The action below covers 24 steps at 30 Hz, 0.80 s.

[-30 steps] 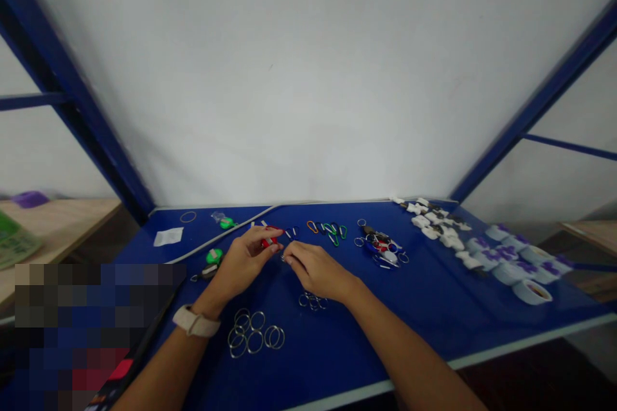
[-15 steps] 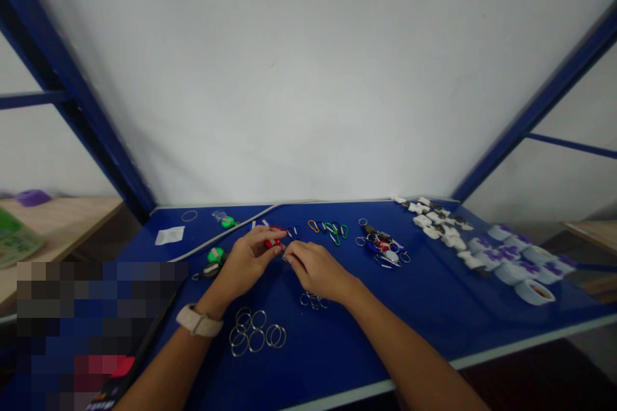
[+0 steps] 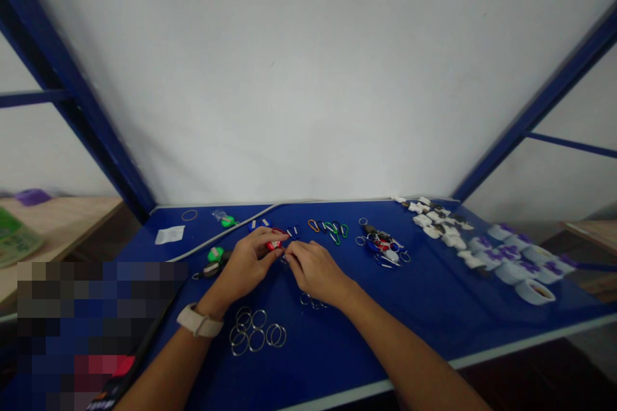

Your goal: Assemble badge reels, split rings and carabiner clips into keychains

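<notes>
My left hand [image 3: 248, 263] is closed around a round red badge reel [image 3: 274, 245] above the blue table. Touching or almost touching it, my right hand [image 3: 308, 266] pinches a small metal piece too tiny to make out clearly. Large silver rings [image 3: 256, 340] lie in front of my left hand, and smaller rings [image 3: 313, 300] lie partly hidden under my right wrist. Behind the hands are blue reels [image 3: 260, 224] and coloured carabiners [image 3: 332, 229]. A green reel [image 3: 215, 254] and a dark one [image 3: 211, 269] sit left of my left hand.
A pile of assembled keychains [image 3: 385, 247] lies right of centre. White wrapped pieces [image 3: 446, 231] and white tape rolls with purple parts [image 3: 534, 291] cover the right side. A white cable [image 3: 207, 244], a paper slip [image 3: 169, 235] and another green reel [image 3: 228, 222] are at the back left.
The red reel has turned slightly in my left hand, showing more of its face. My right fingers have shifted a little around the small metal piece.
</notes>
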Each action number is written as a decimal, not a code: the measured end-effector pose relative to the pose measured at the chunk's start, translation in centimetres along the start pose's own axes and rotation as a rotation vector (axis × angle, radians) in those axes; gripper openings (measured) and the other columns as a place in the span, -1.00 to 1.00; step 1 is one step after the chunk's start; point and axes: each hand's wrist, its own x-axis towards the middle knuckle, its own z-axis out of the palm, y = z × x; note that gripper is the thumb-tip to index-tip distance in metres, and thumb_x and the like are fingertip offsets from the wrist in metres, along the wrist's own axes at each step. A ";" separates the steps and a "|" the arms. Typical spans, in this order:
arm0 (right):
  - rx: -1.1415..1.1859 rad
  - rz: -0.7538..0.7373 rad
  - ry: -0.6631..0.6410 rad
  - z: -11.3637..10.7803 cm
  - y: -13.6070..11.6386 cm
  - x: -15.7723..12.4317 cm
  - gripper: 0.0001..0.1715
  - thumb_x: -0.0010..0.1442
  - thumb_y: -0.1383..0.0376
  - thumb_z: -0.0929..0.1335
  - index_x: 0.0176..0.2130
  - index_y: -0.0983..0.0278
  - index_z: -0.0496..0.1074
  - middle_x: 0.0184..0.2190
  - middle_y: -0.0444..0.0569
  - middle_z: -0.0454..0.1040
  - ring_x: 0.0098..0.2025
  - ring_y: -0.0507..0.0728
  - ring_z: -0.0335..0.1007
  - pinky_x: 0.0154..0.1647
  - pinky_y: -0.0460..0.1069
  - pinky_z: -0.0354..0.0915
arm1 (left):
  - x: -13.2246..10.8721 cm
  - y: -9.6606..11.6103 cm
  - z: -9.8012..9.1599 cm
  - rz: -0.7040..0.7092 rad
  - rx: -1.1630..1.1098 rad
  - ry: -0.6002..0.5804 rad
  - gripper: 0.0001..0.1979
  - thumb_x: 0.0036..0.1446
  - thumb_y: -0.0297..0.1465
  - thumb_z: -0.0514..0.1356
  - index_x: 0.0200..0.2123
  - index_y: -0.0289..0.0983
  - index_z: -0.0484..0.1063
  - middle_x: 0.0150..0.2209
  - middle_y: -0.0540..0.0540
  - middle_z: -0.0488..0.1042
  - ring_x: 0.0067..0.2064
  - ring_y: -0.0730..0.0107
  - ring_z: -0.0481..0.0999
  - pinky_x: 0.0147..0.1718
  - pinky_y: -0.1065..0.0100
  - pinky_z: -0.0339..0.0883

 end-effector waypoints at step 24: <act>0.043 0.028 -0.020 -0.4 0.4 0.0 -0.83 0.38 0.39 0.22 -0.24 0.29 0.37 -0.29 -0.02 0.54 -0.29 0.10 0.40 -0.20 -0.01 0.12 | 0.1 0.1 -0.2 -0.058 -0.044 0.080 -0.73 0.13 -0.34 0.28 -0.08 -0.20 0.58 -0.06 -0.17 0.48 -0.04 0.18 0.51 -0.01 0.05 0.43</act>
